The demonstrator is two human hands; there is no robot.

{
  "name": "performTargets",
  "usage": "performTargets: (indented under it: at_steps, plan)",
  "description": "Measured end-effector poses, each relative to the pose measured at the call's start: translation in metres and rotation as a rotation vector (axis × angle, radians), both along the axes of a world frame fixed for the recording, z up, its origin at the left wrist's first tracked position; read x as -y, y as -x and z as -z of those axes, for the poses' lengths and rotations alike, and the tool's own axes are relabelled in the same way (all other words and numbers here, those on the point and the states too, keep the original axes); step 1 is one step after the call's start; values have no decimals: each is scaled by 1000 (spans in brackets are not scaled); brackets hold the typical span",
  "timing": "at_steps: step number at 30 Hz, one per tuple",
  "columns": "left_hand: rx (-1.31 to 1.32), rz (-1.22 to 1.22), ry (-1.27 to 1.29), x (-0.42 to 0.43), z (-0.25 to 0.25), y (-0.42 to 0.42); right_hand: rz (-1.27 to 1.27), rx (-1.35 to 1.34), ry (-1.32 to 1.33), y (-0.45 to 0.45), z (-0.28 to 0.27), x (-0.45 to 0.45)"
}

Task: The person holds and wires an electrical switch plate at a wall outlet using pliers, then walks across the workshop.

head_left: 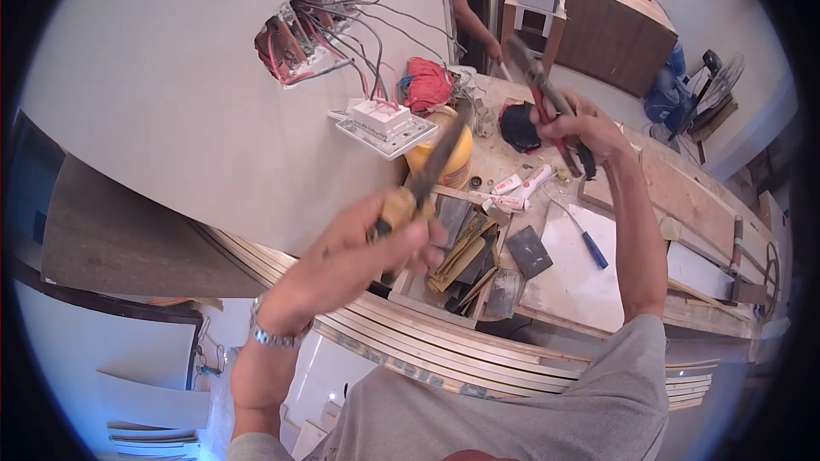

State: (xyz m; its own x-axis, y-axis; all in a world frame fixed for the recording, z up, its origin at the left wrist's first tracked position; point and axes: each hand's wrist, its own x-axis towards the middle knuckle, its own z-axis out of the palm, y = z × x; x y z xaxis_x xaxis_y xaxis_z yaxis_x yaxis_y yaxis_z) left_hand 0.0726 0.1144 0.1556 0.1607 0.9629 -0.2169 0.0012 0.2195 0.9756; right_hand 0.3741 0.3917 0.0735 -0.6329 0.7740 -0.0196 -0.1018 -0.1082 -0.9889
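My left hand [367, 248], with a metal watch on its wrist, is closed round the yellow and black handle of a long dark tool [442, 154], blurred by motion and pointing up and right. Raised at the right, my right hand [589, 128] grips a red-handled tool [555, 94] with dark metal parts; its exact kind is unclear. Between the hands are a yellow tub [457, 158] and a white socket plate [384, 130] hanging on wires from a wall opening [312, 26].
The workbench [555, 290] holds a blue screwdriver [595, 249], white tubes [523, 188], sanding pads [530, 252] and wooden boards [683, 205]. A red bundle [427, 84] lies by the wall. Another person's arm [478, 27] reaches in behind the bench.
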Motion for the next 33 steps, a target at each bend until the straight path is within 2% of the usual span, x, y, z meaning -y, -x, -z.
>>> performTargets:
  at_steps: [1, 2, 3, 4, 5, 6, 9, 10, 12, 14, 15, 16, 18, 20, 22, 24, 27, 30, 32, 33]
  plan:
    - [-74, 104, -3, 8, 1, 4, -134, 169, -128, -9, 9, -7]
    - [-73, 105, 6, 17, 6, 8, -269, 337, -257, -17, 19, -14]
    - [-275, 157, -58, 24, 12, 12, -437, 321, -312, -22, 33, -22]
    - [-477, 211, -119, 29, 15, 16, -437, 318, -303, -19, 35, -21]
    - [-614, 214, -174, 33, 17, 21, -537, 442, -276, -17, 40, -16]
    - [-602, 227, -146, 38, 21, 26, -640, 565, -235, -19, 50, -9]
    - [-905, 141, -425, 41, 39, 40, -708, 586, -183, -12, 82, -5]
    - [-893, 156, -407, 43, 46, 42, -719, 611, -144, -5, 90, 2]
    - [-1095, 41, -511, 41, 61, 49, -768, 557, -156, 7, 108, 5]
    - [-1113, 55, -486, 38, 66, 54, -769, 743, -354, 28, 96, 19]
    - [-1060, 51, -397, 36, 68, 56, -753, 797, -470, 34, 109, 19]
    - [-1007, 45, -305, 36, 70, 58, -756, 797, -469, 37, 123, 25]
    - [-1006, -3, -343, 38, 77, 58, -578, 675, -587, 45, 129, 38]
    - [-1007, -56, -402, 37, 84, 58, -666, 817, -256, 59, 87, 52]
    - [-1040, -129, -512, 39, 92, 55, -704, 790, -323, 66, 111, 44]
    - [-1049, -143, -503, 37, 93, 53, -722, 767, -734, 71, 126, 48]
    - [-1057, -177, -607, 28, 98, 50, -626, 820, -788, 79, 142, 77]
    - [-1050, -100, -645, 23, 99, 51, -592, 914, -800, 85, 148, 100]
    - [-981, -69, -597, 24, 100, 54, -576, 1003, -980, 84, 156, 106]
    - [-979, -73, -599, 25, 100, 54, -578, 1005, -983, 80, 156, 104]
